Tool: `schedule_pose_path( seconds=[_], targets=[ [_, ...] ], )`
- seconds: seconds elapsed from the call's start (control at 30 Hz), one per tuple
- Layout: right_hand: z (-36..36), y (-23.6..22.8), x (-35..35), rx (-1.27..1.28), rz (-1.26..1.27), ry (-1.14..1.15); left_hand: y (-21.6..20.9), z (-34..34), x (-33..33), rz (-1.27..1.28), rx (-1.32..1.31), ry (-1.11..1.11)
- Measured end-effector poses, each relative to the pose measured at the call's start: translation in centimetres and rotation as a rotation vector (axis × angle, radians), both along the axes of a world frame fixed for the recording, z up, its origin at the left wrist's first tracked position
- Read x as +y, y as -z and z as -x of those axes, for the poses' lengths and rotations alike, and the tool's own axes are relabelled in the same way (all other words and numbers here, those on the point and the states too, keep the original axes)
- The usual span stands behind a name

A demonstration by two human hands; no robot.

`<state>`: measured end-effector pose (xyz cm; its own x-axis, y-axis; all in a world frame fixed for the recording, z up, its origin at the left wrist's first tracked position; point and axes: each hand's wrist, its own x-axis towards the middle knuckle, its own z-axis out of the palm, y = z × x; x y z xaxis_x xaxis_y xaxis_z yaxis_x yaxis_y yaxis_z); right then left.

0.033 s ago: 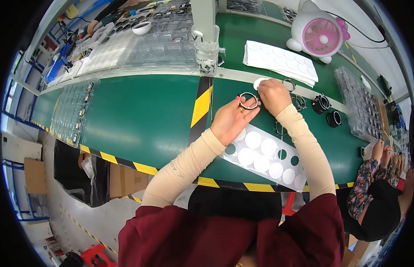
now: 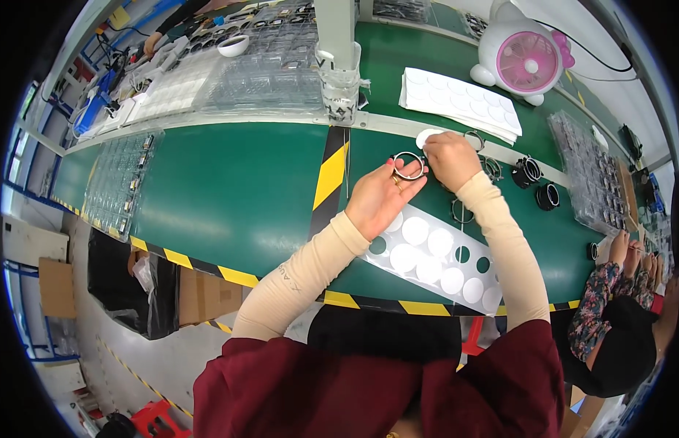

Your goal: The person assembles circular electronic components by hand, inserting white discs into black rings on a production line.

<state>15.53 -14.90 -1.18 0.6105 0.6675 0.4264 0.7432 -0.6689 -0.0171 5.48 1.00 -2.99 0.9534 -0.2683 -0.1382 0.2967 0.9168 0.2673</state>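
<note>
My left hand (image 2: 380, 196) is palm up over the green bench, its fingers closed on a thin black-and-silver ring (image 2: 408, 155). Just right of that ring, my right hand (image 2: 454, 160) pinches a round white sticker (image 2: 426, 139) at its edge. Below both hands lies a sheet of round white stickers (image 2: 429, 269), with several green gaps showing through it. A dark ring (image 2: 462, 212) rests beside my right forearm. Farther back, partly behind my right hand, are another thin ring (image 2: 474, 140) and a ring-shaped part (image 2: 491, 169).
Two black cylindrical parts (image 2: 527, 171) stand right of my hands, near clear plastic trays (image 2: 584, 175). Behind lie a stack of white sticker sheets (image 2: 463, 102) and a pink-and-white fan (image 2: 528, 58). A post (image 2: 337, 80) rises ahead. A co-worker (image 2: 620, 321) sits at right.
My right hand and the white sticker have shifted very slightly to the right. My left hand and the ring stay in place.
</note>
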Motion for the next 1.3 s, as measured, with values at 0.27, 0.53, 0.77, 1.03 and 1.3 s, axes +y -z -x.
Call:
schedule_pose_path(
  seconds=[0.27,0.53,0.77,1.03,1.3],
  targets=[
    [7.2,-1.0,0.7,0.949,-1.046,0.022,-1.5,1.5,-1.2,-0.102,-0.143,0.108],
    [9.1,-0.3,0.9,1.02,-1.262,0.055,-1.9,1.8,-2.0,-0.189,-0.179,0.198],
    [8.8,0.0,0.1,1.101,-1.355,-0.047,-1.7,1.9,-2.1,-0.195,-0.176,0.18],
    [9.9,-1.6,-1.6,0.41,-0.638,-0.05,-1.0,1.6,-1.5,-0.147,-0.135,0.18],
    [10.9,-0.9,-12.1,-0.033,-0.311,0.618,-2.0,1.6,-1.3,-0.744,-0.276,0.288]
  ],
)
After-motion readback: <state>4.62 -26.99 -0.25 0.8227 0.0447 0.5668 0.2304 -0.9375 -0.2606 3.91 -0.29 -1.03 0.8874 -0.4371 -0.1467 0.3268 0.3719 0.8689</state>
